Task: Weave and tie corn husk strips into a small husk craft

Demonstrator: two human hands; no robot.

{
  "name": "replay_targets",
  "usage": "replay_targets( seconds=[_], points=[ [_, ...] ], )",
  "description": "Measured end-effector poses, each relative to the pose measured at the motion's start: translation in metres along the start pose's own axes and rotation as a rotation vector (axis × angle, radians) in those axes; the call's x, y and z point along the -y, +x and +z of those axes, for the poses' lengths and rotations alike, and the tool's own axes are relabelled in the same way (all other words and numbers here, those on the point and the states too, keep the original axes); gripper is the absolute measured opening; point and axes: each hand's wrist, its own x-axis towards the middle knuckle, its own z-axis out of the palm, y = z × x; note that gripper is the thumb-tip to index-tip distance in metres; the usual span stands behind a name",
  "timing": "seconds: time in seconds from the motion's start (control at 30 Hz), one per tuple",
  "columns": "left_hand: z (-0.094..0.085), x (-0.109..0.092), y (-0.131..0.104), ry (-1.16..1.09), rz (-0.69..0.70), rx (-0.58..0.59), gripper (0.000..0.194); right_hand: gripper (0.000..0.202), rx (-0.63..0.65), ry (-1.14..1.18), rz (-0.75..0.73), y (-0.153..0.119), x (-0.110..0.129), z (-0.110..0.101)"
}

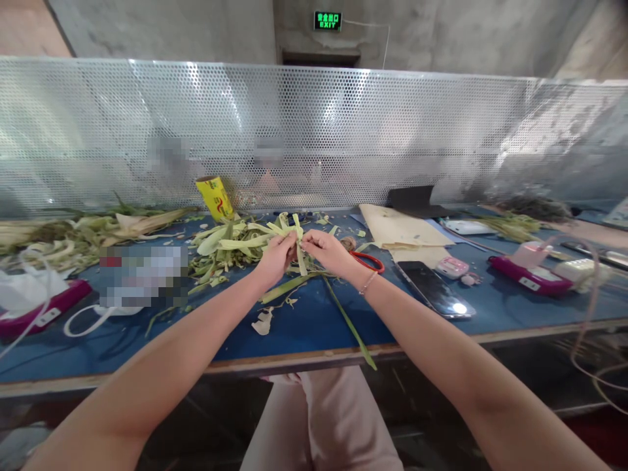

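Note:
My left hand [283,251] and my right hand [321,246] meet over the middle of the table. Both pinch a small bundle of crossed pale green leaf strips [297,224], which look like corn husk. Its ends fan out above the fingers, and one hangs down between the hands. Fingertips hide the crossing point. Beside my left hand lies a heap of similar strips and curled scraps [220,245]. A red loop handle [377,264], probably of scissors, pokes out by my right wrist. Below the hands a long green strip [350,320] reaches past the table's front edge.
A yellow tube [214,197] leans behind the heap. More husks [142,226] lie at far left. To the right are brown paper [405,229], a phone [432,288], a pink case [452,267] and a magenta power strip [530,276] with cables. A perforated metal screen [314,131] borders the back.

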Motion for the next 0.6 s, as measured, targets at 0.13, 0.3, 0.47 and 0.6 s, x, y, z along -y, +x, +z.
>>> replay_targets(
  seconds=[0.13,0.3,0.47,0.6],
  points=[
    [-0.018,-0.01,0.002,0.554,0.422,-0.103,0.016,0.025,0.129,0.466,0.265,0.0,-0.008,-0.005],
    [-0.016,-0.014,0.004,0.729,0.513,0.071,0.015,0.028,0.113,0.676,0.322,-0.001,-0.015,-0.016],
    [-0.002,-0.003,0.0,0.65,0.393,0.129,0.013,0.016,0.148,0.728,0.315,-0.001,-0.013,-0.019],
    [-0.002,-0.007,-0.003,0.542,0.302,0.144,0.013,0.017,0.145,0.652,0.296,0.0,-0.016,-0.017]
  ],
)
